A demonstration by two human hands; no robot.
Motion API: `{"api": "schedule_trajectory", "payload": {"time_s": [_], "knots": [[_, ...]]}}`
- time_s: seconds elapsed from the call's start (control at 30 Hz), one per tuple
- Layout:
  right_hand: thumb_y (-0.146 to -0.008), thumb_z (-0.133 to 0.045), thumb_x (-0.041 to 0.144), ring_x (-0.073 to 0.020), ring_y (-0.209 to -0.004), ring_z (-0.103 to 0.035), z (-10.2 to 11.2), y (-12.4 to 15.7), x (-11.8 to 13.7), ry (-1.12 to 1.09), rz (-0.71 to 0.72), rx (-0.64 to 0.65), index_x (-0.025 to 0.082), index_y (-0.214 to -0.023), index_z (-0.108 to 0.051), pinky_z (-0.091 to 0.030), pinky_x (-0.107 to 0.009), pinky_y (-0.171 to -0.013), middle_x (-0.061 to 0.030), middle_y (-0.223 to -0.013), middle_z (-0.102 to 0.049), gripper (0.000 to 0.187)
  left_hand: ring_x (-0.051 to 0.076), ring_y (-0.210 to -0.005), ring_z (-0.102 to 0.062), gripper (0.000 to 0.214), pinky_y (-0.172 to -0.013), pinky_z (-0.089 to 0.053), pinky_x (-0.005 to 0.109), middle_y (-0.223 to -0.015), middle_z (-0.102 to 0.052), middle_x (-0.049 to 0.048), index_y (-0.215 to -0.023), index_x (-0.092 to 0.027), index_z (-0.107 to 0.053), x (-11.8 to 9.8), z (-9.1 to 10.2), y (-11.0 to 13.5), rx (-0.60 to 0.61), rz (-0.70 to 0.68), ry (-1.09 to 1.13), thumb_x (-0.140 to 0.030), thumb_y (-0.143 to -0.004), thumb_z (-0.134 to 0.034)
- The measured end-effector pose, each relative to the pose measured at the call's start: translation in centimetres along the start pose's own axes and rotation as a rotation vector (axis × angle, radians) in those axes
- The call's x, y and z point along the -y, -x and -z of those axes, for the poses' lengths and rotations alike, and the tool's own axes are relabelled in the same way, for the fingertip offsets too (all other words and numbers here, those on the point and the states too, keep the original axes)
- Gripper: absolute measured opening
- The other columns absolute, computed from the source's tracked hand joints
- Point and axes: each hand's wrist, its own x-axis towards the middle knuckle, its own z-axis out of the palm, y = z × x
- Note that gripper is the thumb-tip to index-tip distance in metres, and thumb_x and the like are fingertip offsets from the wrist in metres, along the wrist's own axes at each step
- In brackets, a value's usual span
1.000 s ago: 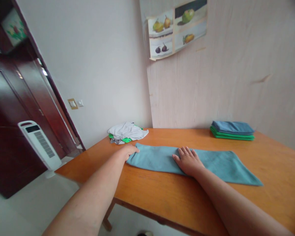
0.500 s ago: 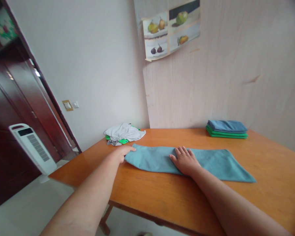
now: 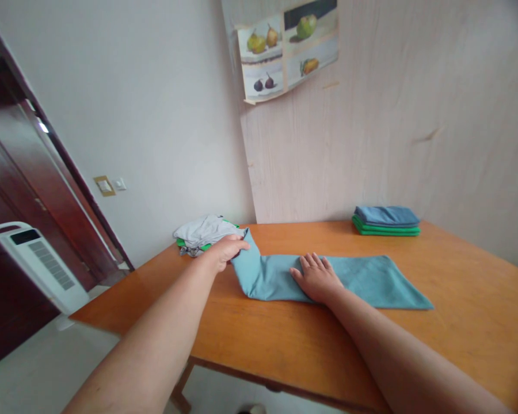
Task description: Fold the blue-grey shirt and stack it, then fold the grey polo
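- Table (image 3: 466,264): wooden top, partly covered by the forearms (image 3: 164,322); its near right portion is cut off.
- Blue-green cloth (image 3: 371,279): long strip across the table's middle, left end raised, hidden beneath the right palm.
- Crumpled pile (image 3: 205,230): far left, partly hidden behind the left hand (image 3: 228,252).
- Folded stack (image 3: 387,221): far right.
- Right hand (image 3: 318,279): flat on the cloth, fingers slightly spread.
- Left hand: clamped on the cloth's raised end; fingertips behind it hidden.
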Motion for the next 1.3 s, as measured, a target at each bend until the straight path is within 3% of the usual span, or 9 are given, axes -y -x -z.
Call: {"api": "schedule_trajectory", "payload": {"time_s": [0.13, 0.27, 0.4, 0.53, 0.7, 0.87, 1.03, 1.13, 1.3], "knots": [[-0.101, -0.025, 0.062, -0.0305, -0.154, -0.019, -0.1, 0.0, 0.0, -0.003, 0.003, -0.007, 0.008, -0.156, -0.037, -0.009, -0.049, -0.122, -0.0177, -0.163, -0.032, 0.077, 0.012, -0.054, -0.055, 0.013, -0.051, -0.039, 0.021, -0.063, -0.063, -0.0032, -0.079, -0.017, -0.062, -1.0, -3.3, -0.5, 0.056, -0.064, -0.104, -0.015, -0.066, -0.061], [-0.102, -0.026, 0.061, -0.0308, -0.153, -0.019, 0.0, 0.0, 0.0, -0.006, 0.004, -0.013, 0.008, -0.156, -0.036, -0.009, -0.049, -0.122, -0.0189, -0.163, -0.033, 0.077, 0.011, -0.048, -0.047, 0.012, -0.046, -0.029, 0.021, -0.056, -0.054, -0.0058, -0.076, -0.018, -0.059, -0.3, -6.9, -0.8, 0.053, -0.094, -0.228, -0.012, -0.066, -0.061], [-0.102, -0.025, 0.062, -0.0307, -0.154, -0.018, 0.1, 0.0, 0.0, -0.013, 0.005, -0.008, 0.009, -0.157, -0.035, -0.009, -0.049, -0.122, -0.0187, -0.163, -0.032, 0.077, 0.013, -0.052, -0.050, 0.014, -0.048, -0.031, 0.023, -0.057, -0.056, -0.0046, -0.080, -0.020, -0.060, 1.1, -9.6, -1.2, 0.018, -0.097, -0.352, -0.015, -0.068, -0.065], [-0.102, -0.023, 0.062, -0.0301, -0.154, -0.019, 0.2, 0.0, 0.0, -0.015, 0.007, -0.005, 0.009, -0.156, -0.036, -0.009, -0.049, -0.122, -0.0184, -0.163, -0.032, 0.077, 0.015, -0.063, -0.057, 0.021, -0.054, -0.035, 0.023, -0.067, -0.063, -0.0013, -0.087, -0.021, -0.062, 2.5, -10.9, -1.9, -0.035, -0.104, -0.446, -0.020, -0.069, -0.073], [-0.102, -0.022, 0.062, -0.0307, -0.153, -0.020, 0.2, 0.0, 0.1, -0.025, 0.010, -0.014, 0.007, -0.155, -0.037, -0.010, -0.049, -0.122, -0.0187, -0.163, -0.032, 0.078, 0.018, -0.073, -0.063, 0.030, -0.057, -0.039, 0.022, -0.073, -0.067, 0.0010, -0.085, -0.021, -0.063, 3.6, -11.5, -2.1, -0.042, -0.117, -0.482, -0.029, -0.064, -0.084], [-0.102, -0.026, 0.060, -0.0302, -0.154, -0.019, 0.3, 0.1, 0.0, -0.027, 0.011, -0.013, 0.009, -0.155, -0.038, -0.009, -0.049, -0.122, -0.0190, -0.163, -0.033, 0.075, 0.015, -0.053, -0.059, 0.028, -0.050, -0.040, 0.022, -0.058, -0.063, -0.0019, -0.098, -0.019, -0.063, 3.3, -11.5, -1.3, -0.020, -0.101, -0.401, -0.036, -0.079, -0.074], [-0.101, -0.026, 0.061, -0.0304, -0.154, -0.020, 0.2, 0.1, 0.0, -0.029, 0.013, -0.019, 0.007, -0.155, -0.038, -0.008, -0.048, -0.123, -0.0187, -0.163, -0.033, 0.077, 0.013, -0.059, -0.061, 0.021, -0.055, -0.045, 0.021, -0.069, -0.067, 0.0000, -0.099, -0.019, -0.062, 2.6, -9.6, -1.4, -0.123, -0.188, -0.285, -0.036, -0.093, -0.051], [-0.101, -0.025, 0.061, -0.0306, -0.153, -0.020, 0.2, 0.1, 0.0, -0.025, 0.007, -0.017, 0.007, -0.155, -0.038, -0.008, -0.048, -0.123, -0.0175, -0.163, -0.033, 0.078, 0.014, -0.072, -0.065, 0.016, -0.062, -0.047, 0.021, -0.079, -0.069, 0.0022, -0.092, -0.019, -0.062, 3.0, -8.3, -1.9, -0.204, -0.244, -0.255, -0.031, -0.091, -0.050], [-0.101, -0.026, 0.062, -0.0296, -0.153, -0.020, 0.3, 0.1, 0.0, -0.013, 0.002, -0.015, 0.009, -0.155, -0.038, -0.008, -0.047, -0.123, -0.0166, -0.163, -0.033, 0.077, 0.015, -0.073, -0.064, 0.014, -0.065, -0.047, 0.023, -0.079, -0.069, 0.0002, -0.092, -0.019, -0.065, 4.8, -6.7, -1.0, -0.176, -0.302, -0.256, -0.023, -0.082, -0.056]]}}
